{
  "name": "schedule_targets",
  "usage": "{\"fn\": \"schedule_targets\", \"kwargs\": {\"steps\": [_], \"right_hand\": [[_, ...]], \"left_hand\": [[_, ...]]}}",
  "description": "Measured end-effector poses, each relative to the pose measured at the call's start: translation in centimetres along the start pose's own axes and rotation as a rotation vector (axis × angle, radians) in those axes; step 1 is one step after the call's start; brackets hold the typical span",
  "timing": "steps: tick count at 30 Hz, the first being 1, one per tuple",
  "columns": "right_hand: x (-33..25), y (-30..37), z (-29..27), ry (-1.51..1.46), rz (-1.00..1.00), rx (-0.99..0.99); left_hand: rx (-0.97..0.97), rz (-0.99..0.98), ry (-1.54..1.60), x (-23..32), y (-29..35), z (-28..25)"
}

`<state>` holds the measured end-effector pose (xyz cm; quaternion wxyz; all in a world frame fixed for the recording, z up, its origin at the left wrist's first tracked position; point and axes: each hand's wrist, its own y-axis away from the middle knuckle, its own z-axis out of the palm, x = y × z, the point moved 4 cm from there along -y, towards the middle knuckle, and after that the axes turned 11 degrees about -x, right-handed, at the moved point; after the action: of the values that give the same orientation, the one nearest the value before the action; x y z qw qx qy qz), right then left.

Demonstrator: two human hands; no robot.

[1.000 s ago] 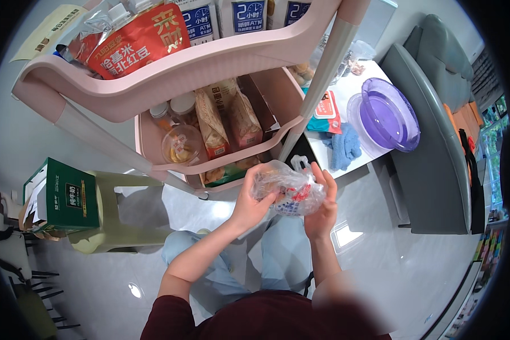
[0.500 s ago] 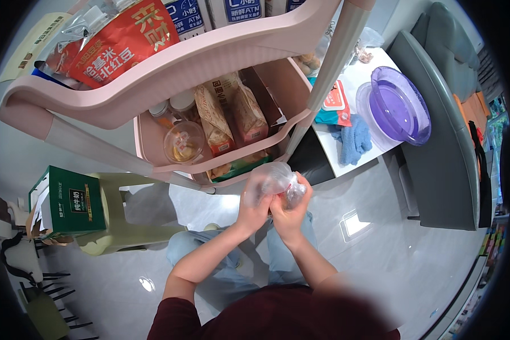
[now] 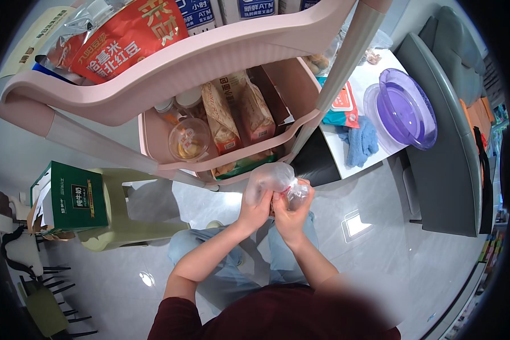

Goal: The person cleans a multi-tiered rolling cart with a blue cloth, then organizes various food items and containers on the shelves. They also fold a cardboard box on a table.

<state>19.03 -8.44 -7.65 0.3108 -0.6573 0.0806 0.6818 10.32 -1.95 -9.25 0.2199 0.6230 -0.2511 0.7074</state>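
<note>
A clear plastic bag (image 3: 271, 177), puffed up with air, is between my two hands in front of the cart. Something thin and red, perhaps a tie, shows at its gathered neck. My left hand (image 3: 255, 212) is closed on the bag's swollen left side, thumb against the neck. On the other side my right hand (image 3: 292, 220) grips the bunched end, its fingers curled round the crinkled plastic. The two thumbs nearly meet. What the bag holds, if anything, I cannot make out. Just beyond it is the lower basket (image 3: 238, 165) of the pink cart.
Paper food bags (image 3: 221, 122), a round clear tub (image 3: 189, 140) and jars fill the lower basket. A red pouch (image 3: 122, 42) lies in the upper one. Left stands a green stool (image 3: 127, 233) bearing a green carton (image 3: 76, 198). Right, a white table holds a purple basin (image 3: 399, 110) and blue cloth (image 3: 361, 141).
The view has shifted slightly, so the cart and table appear a little further right. My hands keep hold of the bag, whose puffed part and red neck now show more plainly.
</note>
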Motion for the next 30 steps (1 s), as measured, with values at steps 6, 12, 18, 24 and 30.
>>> {"fn": "schedule_targets", "kwargs": {"steps": [6, 12, 18, 24, 30], "right_hand": [[-0.5, -1.1, -1.5, -0.217, 0.194, -0.051], [0.9, -1.4, -2.8, -0.375, 0.377, -0.146], [1.5, -0.9, -3.3, -0.634, 0.442, -0.105], [1.1, -0.9, -3.5, -0.623, 0.458, -0.032], [0.6, -0.8, -3.1, -0.724, 0.496, 0.258]], "left_hand": [[0.013, -0.108, 0.023, 0.4, -0.9, -0.9], [-0.014, -0.253, 0.237, 1.0, -1.2, -1.6], [-0.239, -0.489, 0.386, -0.1, -0.6, -2.1], [-0.308, -0.381, 0.1, 2.4, -1.3, -2.9], [-0.026, 0.267, -0.731, 7.0, -0.2, -1.7]]}}
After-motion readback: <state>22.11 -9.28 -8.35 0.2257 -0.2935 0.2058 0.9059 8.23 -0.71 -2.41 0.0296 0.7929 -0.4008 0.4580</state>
